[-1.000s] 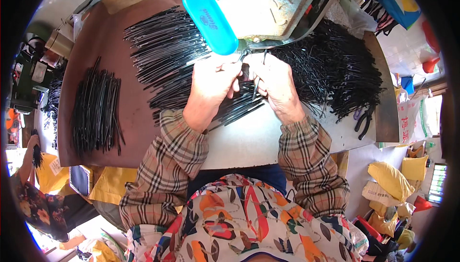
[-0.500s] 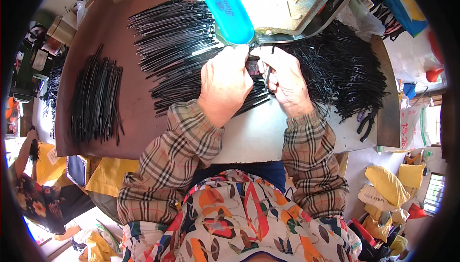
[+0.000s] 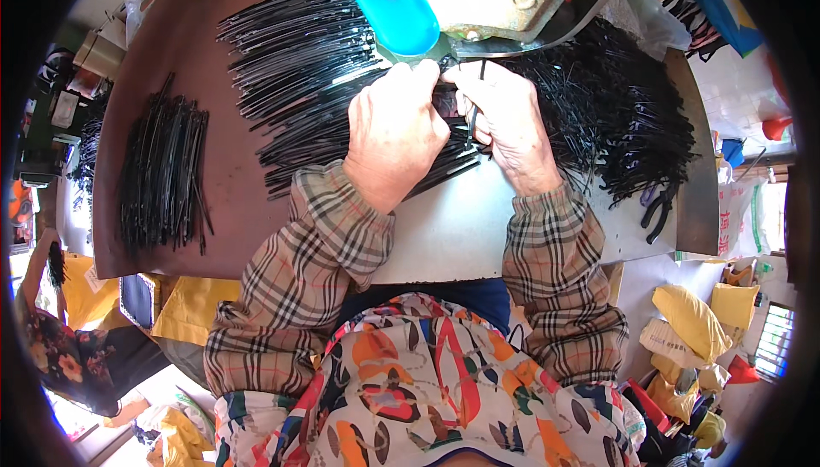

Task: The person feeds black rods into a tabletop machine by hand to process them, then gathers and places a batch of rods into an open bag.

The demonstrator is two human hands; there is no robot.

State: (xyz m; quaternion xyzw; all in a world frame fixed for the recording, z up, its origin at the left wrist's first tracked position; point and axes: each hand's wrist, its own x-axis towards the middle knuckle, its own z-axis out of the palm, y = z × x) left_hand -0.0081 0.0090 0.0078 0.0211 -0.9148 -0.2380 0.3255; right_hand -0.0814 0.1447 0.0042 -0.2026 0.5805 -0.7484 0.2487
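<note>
One blue panel (image 3: 389, 2) near left hand (image 3: 395, 130); right hand (image 3: 511, 117) holds something black (image 3: 471, 120)

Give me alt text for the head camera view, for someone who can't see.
A person's left hand and right hand are close together near a rounded blue object, the right holding a thin black piece. Black strips lie in bunches at left, a dense black heap at right.

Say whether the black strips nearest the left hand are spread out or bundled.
Spread out: the black strips lie roughly side by side in a broad band, partly over the brown sheet.
</note>
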